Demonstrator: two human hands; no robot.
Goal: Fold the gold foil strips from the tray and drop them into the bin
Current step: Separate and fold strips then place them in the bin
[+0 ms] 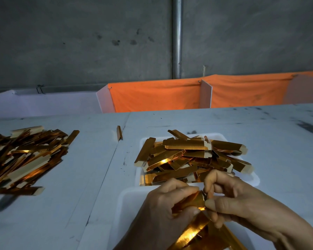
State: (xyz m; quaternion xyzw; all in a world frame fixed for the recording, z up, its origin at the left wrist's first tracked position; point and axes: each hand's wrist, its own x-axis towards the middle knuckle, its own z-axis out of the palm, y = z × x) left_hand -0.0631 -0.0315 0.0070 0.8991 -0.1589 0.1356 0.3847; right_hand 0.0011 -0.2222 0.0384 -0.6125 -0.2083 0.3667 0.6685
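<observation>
Folding is under way on one gold foil strip [192, 200], pinched between both hands [202, 202]: the left hand [163, 201] curls round its body, and the right hand [229, 197] nips its end between thumb and fingers, just this side of the white tray [251, 177]. That tray is heaped with strips [192, 156], so much seems left to do. Left of the tray, well apart, a large pile of strips [25, 156] lies on the pale bench [98, 159]; whether these are finished I cannot tell. Beyond the tray, an orange cloth-lined bin [155, 96] stands against a grey concrete wall [79, 42] with a metal pipe [177, 37].
</observation>
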